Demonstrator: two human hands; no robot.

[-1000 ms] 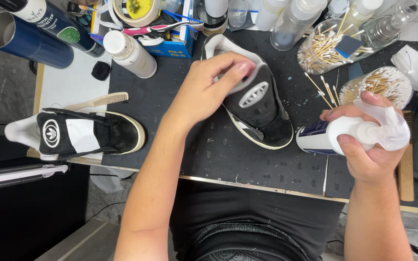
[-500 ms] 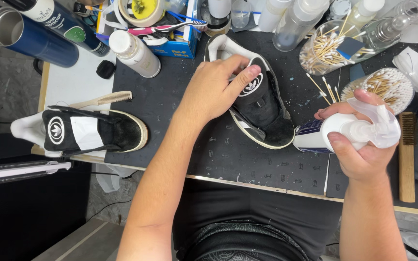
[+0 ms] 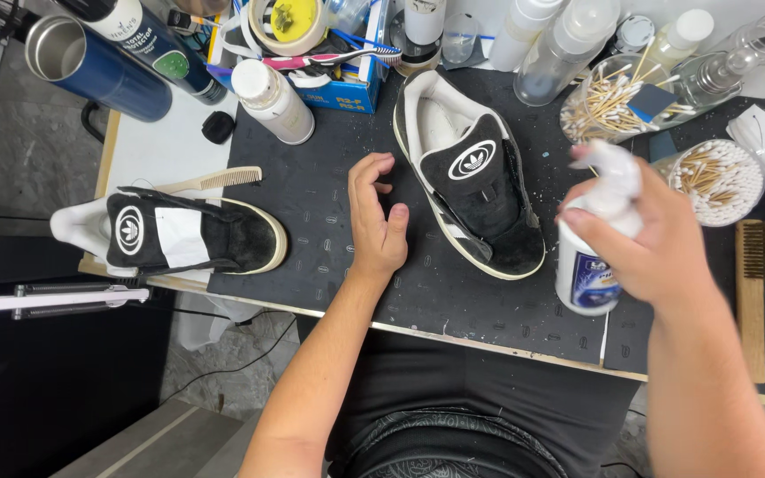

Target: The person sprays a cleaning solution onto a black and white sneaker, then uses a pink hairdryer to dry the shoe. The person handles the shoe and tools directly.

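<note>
A black suede sneaker (image 3: 480, 190) with a white sole and white lining lies on the black mat (image 3: 329, 257), toe toward me. My left hand (image 3: 375, 217) rests on the mat just left of it, fingers bent, holding nothing. My right hand (image 3: 644, 239) grips a white spray bottle (image 3: 588, 257) with a blue label, upright, right of the sneaker's toe. The bottle's head is blurred. The matching second sneaker (image 3: 183, 232) lies on its side at the mat's left edge.
Behind the sneaker stand several clear and white bottles (image 3: 542, 44), a jar of cotton swabs (image 3: 604, 102) and a bowl of swabs (image 3: 717, 177). A white tube (image 3: 272, 99), blue cans (image 3: 90, 62), a comb (image 3: 214, 180) and a wooden brush (image 3: 752, 292) lie around.
My left hand has let go of the sneaker and come down onto the mat beside it. My right hand has lifted the spray bottle upright and moved it closer to the sneaker.
</note>
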